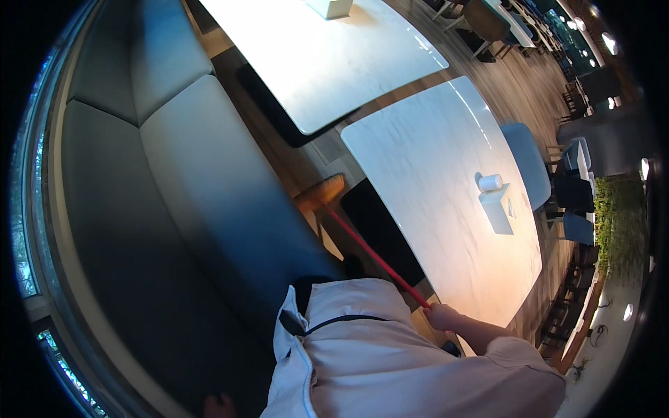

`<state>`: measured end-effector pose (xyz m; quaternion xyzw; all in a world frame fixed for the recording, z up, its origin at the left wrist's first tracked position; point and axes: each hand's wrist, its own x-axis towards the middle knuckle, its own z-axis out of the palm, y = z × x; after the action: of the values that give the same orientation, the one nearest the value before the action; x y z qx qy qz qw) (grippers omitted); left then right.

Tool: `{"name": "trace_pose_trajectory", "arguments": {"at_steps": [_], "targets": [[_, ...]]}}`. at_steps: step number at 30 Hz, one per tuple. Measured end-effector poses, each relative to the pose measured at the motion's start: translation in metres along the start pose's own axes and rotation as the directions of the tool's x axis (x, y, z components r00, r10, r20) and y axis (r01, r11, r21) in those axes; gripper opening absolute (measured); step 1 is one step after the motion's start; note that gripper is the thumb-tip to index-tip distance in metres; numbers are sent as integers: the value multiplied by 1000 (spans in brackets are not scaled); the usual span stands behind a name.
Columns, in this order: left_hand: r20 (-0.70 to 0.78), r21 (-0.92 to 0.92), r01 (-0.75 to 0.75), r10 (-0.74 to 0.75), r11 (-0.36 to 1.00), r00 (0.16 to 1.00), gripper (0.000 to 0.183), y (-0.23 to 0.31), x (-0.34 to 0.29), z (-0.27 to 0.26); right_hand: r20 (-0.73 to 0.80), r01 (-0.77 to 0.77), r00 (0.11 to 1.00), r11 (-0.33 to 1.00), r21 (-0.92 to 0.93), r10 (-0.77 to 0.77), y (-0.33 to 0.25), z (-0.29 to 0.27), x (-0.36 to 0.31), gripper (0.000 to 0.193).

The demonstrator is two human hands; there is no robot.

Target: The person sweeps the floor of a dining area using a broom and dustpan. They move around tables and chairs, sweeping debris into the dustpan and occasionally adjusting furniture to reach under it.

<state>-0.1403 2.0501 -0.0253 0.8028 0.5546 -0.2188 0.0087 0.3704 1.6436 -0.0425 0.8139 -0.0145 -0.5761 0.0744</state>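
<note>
My right hand [440, 317] is wrapped round the red handle of a broom [373, 254], beside the near edge of a white marble-patterned table [425, 153]. The handle slants away to the far left, and its orange-brown bristle head [327, 189] rests low by the floor, between the grey bench and the table's dark base. At the bottom edge of the view, my left hand [219, 405] shows only in part, dim against the bench. Its fingers are too dark to make out.
A long grey cushioned bench [188, 167] runs along the left under a window. A white box [497, 209] and a white cup-like cylinder [490, 182] sit on the table. Another white table [327, 63] stands beyond, and a blue chair [527, 164] is at the right.
</note>
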Motion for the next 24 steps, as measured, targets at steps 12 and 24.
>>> {"name": "trace_pose_trajectory", "arguments": {"at_steps": [12, 24], "targets": [[-263, -293, -234, 157, 927, 952, 18, -36, 185, 19, -215, 82, 968, 969, -232, -133, -115, -14, 148, 39], [-513, 184, -246, 307, 952, 802, 22, -8, 488, -134, -339, -34, 939, 963, -269, -62, -115, -66, 30, 39]]}}
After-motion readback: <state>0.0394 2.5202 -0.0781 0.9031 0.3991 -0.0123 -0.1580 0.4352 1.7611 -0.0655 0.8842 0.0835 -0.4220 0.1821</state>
